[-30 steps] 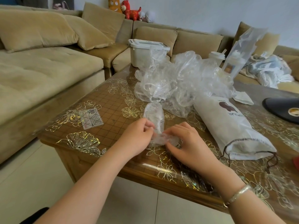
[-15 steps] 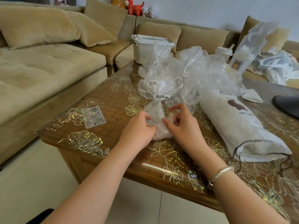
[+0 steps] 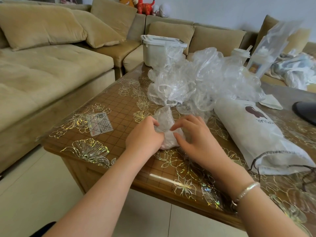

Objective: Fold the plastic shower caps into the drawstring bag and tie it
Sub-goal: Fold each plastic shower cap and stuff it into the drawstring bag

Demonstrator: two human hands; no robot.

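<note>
Close to the counter [image 3: 106, 106] edge, both hands are working one shower cap [image 3: 165, 129]; the left hand [image 3: 145, 135] is pinching its side in a curled grip while the right hand [image 3: 193, 137], fingers nearly straight, is pressing it flat, likely to keep the fold compact for the drawstring bag [image 3: 259, 134] lying open-mouthed alongside.

The folded shower cap [image 3: 165, 129] is a clear, crumpled plastic bundle lying on the table [image 3: 109, 139] near its front edge. The loose shower caps [image 3: 201, 79] form a translucent heap just behind it. The white drawstring bag [image 3: 259, 137] lies flat to the heap's right, mouth open toward the front edge, dark cord [image 3: 256, 166] trailing.
</note>
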